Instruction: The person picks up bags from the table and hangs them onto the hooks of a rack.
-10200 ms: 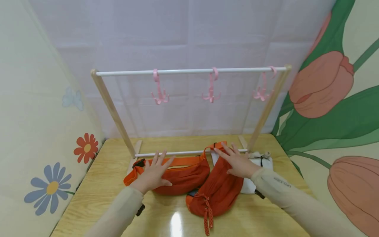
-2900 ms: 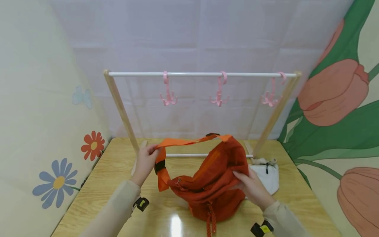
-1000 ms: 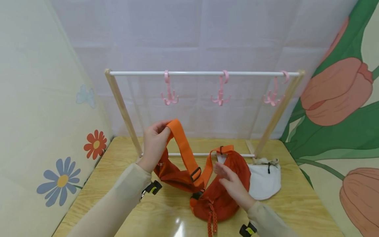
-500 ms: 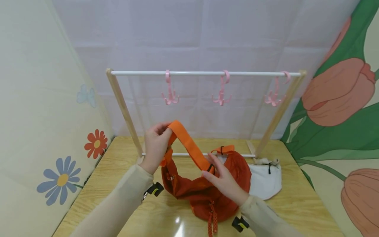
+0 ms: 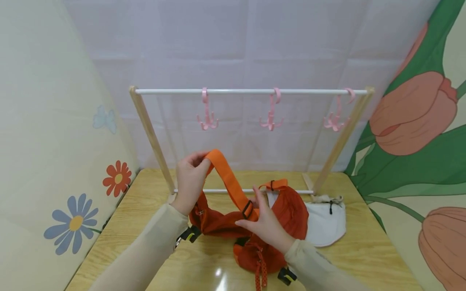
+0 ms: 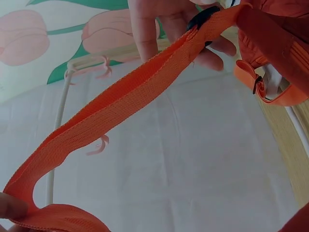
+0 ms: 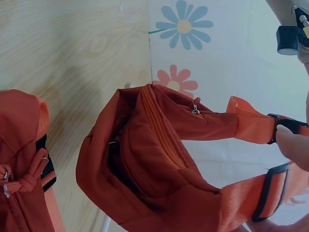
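Observation:
My left hand (image 5: 191,182) pinches the orange strap (image 5: 229,178) of a red waist bag (image 5: 218,223), holding it up in a loop. The bag hangs below the strap; the right wrist view shows its zipped body (image 7: 159,164) tilted above the table. At the strap's lower end, my right hand (image 5: 271,228) touches the webbing beside a black slider (image 5: 247,209), its thumb and fingers spread apart. In the left wrist view the right-hand fingers (image 6: 145,38) lie behind the strap. A second red waist bag (image 5: 295,212) with braided zip pulls lies on the table, partly hidden by my right hand.
A white drawstring pouch (image 5: 327,223) lies right of the bags. Behind them stands a wooden rack (image 5: 151,135) with a white top bar (image 5: 236,91). Pink hooks hang from it at left (image 5: 207,120), middle (image 5: 271,121) and right (image 5: 334,121).
Earlier, both hands hovered over the bags; then my left hand lifted one bag by its strap. Over the last second, my right hand has moved left to the slider, and the bag has swung slightly.

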`<action>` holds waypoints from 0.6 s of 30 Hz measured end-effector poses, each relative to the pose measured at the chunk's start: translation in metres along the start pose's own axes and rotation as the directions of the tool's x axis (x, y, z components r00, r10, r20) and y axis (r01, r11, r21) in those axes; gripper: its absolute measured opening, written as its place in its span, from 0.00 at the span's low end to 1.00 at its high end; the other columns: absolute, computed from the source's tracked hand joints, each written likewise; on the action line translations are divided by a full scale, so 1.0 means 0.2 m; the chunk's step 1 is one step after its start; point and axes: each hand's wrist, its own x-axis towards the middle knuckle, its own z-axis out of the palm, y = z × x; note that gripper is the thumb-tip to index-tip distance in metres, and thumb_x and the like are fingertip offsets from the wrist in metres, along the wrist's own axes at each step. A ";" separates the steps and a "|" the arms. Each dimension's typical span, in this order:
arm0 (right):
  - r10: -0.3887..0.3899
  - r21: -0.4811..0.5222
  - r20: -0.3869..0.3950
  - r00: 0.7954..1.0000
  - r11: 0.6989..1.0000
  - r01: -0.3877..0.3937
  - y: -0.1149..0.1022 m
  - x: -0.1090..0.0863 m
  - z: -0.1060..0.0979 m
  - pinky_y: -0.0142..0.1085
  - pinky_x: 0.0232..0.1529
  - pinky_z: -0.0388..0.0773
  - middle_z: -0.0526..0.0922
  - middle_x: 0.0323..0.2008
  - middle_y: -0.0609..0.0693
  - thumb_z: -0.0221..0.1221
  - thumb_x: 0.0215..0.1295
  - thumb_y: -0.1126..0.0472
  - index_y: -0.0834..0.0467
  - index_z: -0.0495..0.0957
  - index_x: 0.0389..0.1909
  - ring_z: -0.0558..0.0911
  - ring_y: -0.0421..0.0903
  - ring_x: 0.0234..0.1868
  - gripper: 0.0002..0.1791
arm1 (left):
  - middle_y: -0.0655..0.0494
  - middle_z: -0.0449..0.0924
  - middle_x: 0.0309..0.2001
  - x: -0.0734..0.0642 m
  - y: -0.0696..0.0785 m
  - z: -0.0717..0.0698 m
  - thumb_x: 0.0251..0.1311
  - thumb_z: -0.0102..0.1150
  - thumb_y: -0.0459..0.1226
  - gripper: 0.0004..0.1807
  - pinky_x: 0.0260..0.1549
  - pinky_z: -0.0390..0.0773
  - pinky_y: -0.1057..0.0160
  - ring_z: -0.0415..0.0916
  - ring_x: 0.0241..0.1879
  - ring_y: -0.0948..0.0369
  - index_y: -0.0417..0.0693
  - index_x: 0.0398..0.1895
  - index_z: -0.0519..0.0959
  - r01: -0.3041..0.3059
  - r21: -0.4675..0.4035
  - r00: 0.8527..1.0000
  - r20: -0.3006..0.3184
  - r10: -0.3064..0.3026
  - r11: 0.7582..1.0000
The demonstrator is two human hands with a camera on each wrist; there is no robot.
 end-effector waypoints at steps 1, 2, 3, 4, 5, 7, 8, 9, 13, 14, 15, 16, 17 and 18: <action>0.002 -0.005 -0.002 1.000 1.000 -0.002 0.00 0.00 0.00 0.54 0.53 0.71 0.72 0.58 0.60 0.73 0.53 0.63 0.62 0.45 0.76 0.73 0.55 0.55 0.57 | 0.47 0.84 0.30 0.00 0.00 0.00 0.58 0.57 0.29 0.10 0.28 0.75 0.72 0.76 0.26 0.67 0.33 0.39 0.85 0.000 0.001 1.000 -0.004 0.000 1.000; 0.003 -0.010 -0.004 1.000 1.000 -0.004 0.01 0.00 0.00 0.54 0.53 0.71 0.73 0.57 0.59 0.72 0.53 0.63 0.62 0.45 0.75 0.73 0.55 0.54 0.56 | 0.47 0.84 0.30 0.00 0.00 0.00 0.58 0.57 0.30 0.10 0.29 0.76 0.72 0.76 0.26 0.67 0.32 0.39 0.85 0.002 0.002 1.000 -0.003 -0.002 1.000; 0.005 -0.013 -0.006 1.000 1.000 -0.005 0.01 0.00 0.01 0.53 0.52 0.71 0.73 0.56 0.59 0.72 0.53 0.63 0.62 0.46 0.75 0.73 0.55 0.54 0.55 | 0.47 0.84 0.30 0.00 0.00 -0.01 0.58 0.57 0.30 0.10 0.31 0.76 0.72 0.76 0.27 0.67 0.32 0.39 0.85 0.005 0.004 1.000 -0.003 -0.005 1.000; 0.006 -0.017 -0.006 1.000 1.000 -0.006 0.01 0.00 0.01 0.53 0.53 0.71 0.73 0.55 0.59 0.71 0.54 0.63 0.62 0.46 0.75 0.73 0.55 0.54 0.54 | 0.47 0.84 0.31 0.00 0.01 -0.01 0.58 0.58 0.30 0.10 0.32 0.77 0.72 0.77 0.27 0.67 0.33 0.39 0.85 0.009 0.007 1.000 -0.003 -0.009 1.000; 0.007 -0.015 -0.004 1.000 1.000 -0.007 0.01 0.00 0.01 0.53 0.53 0.71 0.73 0.55 0.59 0.70 0.56 0.64 0.62 0.47 0.75 0.73 0.55 0.54 0.52 | 0.47 0.84 0.31 0.00 0.01 -0.01 0.58 0.58 0.30 0.10 0.32 0.77 0.71 0.77 0.28 0.67 0.33 0.39 0.85 0.011 0.011 1.000 -0.005 -0.010 1.000; 0.003 -0.021 0.000 1.000 1.000 -0.003 0.01 0.00 0.00 0.51 0.52 0.72 0.73 0.55 0.59 0.69 0.58 0.63 0.62 0.50 0.74 0.74 0.55 0.54 0.48 | 0.47 0.85 0.31 -0.01 0.01 -0.02 0.58 0.59 0.31 0.10 0.33 0.77 0.71 0.77 0.28 0.67 0.33 0.39 0.85 0.011 0.020 1.000 -0.005 -0.011 1.000; 0.001 -0.027 0.000 1.000 1.000 0.000 0.02 0.00 0.00 0.50 0.52 0.73 0.74 0.55 0.59 0.68 0.59 0.63 0.62 0.52 0.74 0.75 0.54 0.54 0.46 | 0.47 0.85 0.31 -0.01 0.01 -0.02 0.59 0.59 0.31 0.10 0.33 0.77 0.71 0.77 0.28 0.67 0.34 0.39 0.85 0.008 0.028 1.000 -0.004 -0.008 1.000; 0.003 -0.026 0.002 1.000 1.000 -0.003 0.02 -0.01 -0.01 0.48 0.50 0.74 0.75 0.55 0.59 0.67 0.60 0.62 0.62 0.54 0.73 0.76 0.54 0.53 0.44 | 0.47 0.85 0.31 -0.01 0.01 -0.02 0.58 0.59 0.31 0.09 0.33 0.77 0.71 0.77 0.28 0.66 0.34 0.38 0.85 0.003 0.035 1.000 -0.007 -0.003 0.999; 0.010 -0.046 -0.003 1.000 0.999 -0.010 0.02 -0.01 -0.03 0.42 0.40 0.77 0.79 0.50 0.56 0.67 0.61 0.61 0.60 0.65 0.68 0.79 0.48 0.42 0.35 | 0.46 0.84 0.33 -0.02 -0.01 -0.04 0.60 0.59 0.31 0.09 0.32 0.74 0.71 0.75 0.29 0.65 0.35 0.40 0.85 -0.006 0.069 1.000 -0.009 0.006 0.998; 0.013 -0.047 -0.003 1.000 0.999 -0.013 0.02 -0.01 -0.05 0.40 0.37 0.77 0.80 0.49 0.56 0.67 0.61 0.61 0.60 0.66 0.67 0.79 0.46 0.39 0.34 | 0.46 0.84 0.33 -0.02 -0.01 -0.05 0.60 0.59 0.31 0.09 0.32 0.73 0.70 0.75 0.29 0.65 0.36 0.40 0.85 -0.010 0.075 1.000 -0.012 0.011 0.997; 0.017 -0.050 -0.003 1.000 0.999 -0.017 0.02 -0.01 -0.06 0.39 0.35 0.76 0.80 0.48 0.56 0.67 0.61 0.61 0.60 0.68 0.66 0.78 0.46 0.37 0.33 | 0.46 0.84 0.33 -0.02 -0.02 -0.06 0.60 0.59 0.31 0.09 0.32 0.73 0.70 0.75 0.29 0.65 0.36 0.40 0.85 -0.013 0.078 1.000 -0.015 0.014 0.997; 0.019 -0.056 -0.006 1.000 0.998 -0.019 0.02 -0.01 -0.07 0.38 0.33 0.76 0.80 0.47 0.56 0.67 0.61 0.61 0.59 0.69 0.65 0.78 0.45 0.36 0.32 | 0.46 0.84 0.34 -0.02 -0.03 -0.06 0.60 0.59 0.31 0.09 0.32 0.73 0.70 0.75 0.29 0.65 0.36 0.41 0.85 -0.012 0.079 1.000 -0.015 0.014 0.997; 0.025 -0.056 -0.008 1.000 0.998 -0.025 0.01 -0.01 -0.08 0.37 0.32 0.76 0.80 0.48 0.56 0.67 0.60 0.61 0.59 0.69 0.65 0.78 0.45 0.35 0.32 | 0.45 0.84 0.34 -0.02 -0.03 -0.07 0.60 0.59 0.31 0.09 0.32 0.73 0.71 0.75 0.29 0.66 0.36 0.41 0.85 -0.013 0.074 1.000 -0.013 0.014 0.997; 0.030 -0.055 -0.012 0.999 0.998 -0.030 0.01 -0.01 -0.09 0.37 0.32 0.76 0.80 0.48 0.56 0.67 0.60 0.61 0.59 0.69 0.65 0.79 0.44 0.35 0.32 | 0.45 0.85 0.34 -0.02 -0.04 -0.08 0.60 0.59 0.30 0.09 0.32 0.73 0.71 0.75 0.29 0.66 0.35 0.41 0.85 -0.021 0.074 1.000 -0.015 0.022 0.997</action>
